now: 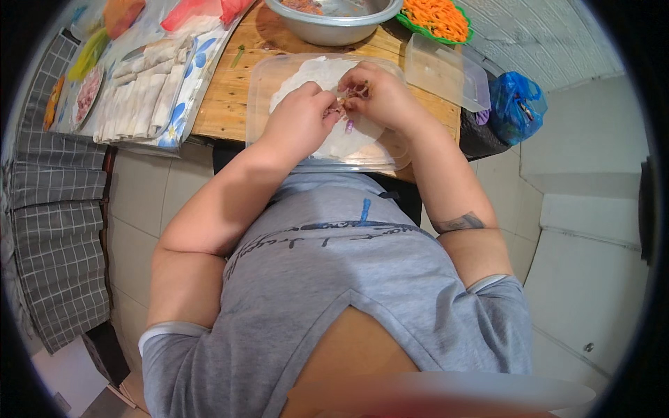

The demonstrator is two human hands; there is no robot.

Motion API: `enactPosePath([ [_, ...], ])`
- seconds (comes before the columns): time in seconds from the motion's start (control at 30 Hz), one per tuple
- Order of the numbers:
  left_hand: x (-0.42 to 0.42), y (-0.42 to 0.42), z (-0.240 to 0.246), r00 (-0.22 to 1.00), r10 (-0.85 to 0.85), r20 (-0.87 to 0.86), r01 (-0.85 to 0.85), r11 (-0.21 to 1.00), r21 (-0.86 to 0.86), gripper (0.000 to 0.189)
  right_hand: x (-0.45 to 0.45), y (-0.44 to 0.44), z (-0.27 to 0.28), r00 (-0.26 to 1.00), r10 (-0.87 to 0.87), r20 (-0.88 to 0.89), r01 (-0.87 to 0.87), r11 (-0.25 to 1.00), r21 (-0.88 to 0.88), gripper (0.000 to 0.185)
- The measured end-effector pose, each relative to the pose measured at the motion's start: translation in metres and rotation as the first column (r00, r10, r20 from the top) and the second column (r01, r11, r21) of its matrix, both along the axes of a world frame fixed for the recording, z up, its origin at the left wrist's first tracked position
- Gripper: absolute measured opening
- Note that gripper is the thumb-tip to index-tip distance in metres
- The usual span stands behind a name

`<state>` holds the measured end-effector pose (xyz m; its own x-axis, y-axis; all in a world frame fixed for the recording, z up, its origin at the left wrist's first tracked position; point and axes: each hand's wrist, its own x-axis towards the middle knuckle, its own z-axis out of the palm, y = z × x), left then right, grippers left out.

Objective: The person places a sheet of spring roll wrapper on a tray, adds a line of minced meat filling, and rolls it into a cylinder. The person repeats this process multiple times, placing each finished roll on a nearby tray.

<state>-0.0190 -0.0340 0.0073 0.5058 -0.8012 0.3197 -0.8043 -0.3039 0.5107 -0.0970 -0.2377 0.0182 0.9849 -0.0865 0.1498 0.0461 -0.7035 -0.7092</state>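
Note:
A thin white wrapper sheet (pixel 366 137) lies on a translucent plastic tray (pixel 260 89) at the table's front edge. A small lump of minced filling (pixel 342 107) sits over the wrapper's middle, between my two hands. My left hand (pixel 303 117) pinches the lump from the left, its fingertips partly hidden. From the right, my right hand (pixel 379 96) holds it with curled fingers, and bits of filling cling to them. A small purplish piece (pixel 349 126) rests on the wrapper just below.
Behind the tray stands a metal basin (pixel 334 31) with filling inside. Shredded orange vegetable (pixel 436 21) fills a green basket. At right are a clear plastic container (pixel 434 70) and blue bag (pixel 517 107). Several white rolls (pixel 138 102) and a plate of minced meat (pixel 88 96) are left.

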Motion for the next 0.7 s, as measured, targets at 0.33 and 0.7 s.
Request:
enactPosePath([
  [0.33, -0.006, 0.015, -0.01, 0.997, -0.031, -0.071, 0.023, 0.993, -0.116, 0.038, -0.008, -0.01, 0.005, 0.987, 0.156, 0.038, -0.153, 0.985, -0.085, 0.034],
  [0.7, 0.056, 0.019, 0.01, 0.965, -0.251, -0.078, 0.254, 0.966, 0.037, 0.042, -0.016, 0.017, 0.0, 0.989, 0.065, 0.13, -0.032, 0.97, -0.24, 0.035],
])
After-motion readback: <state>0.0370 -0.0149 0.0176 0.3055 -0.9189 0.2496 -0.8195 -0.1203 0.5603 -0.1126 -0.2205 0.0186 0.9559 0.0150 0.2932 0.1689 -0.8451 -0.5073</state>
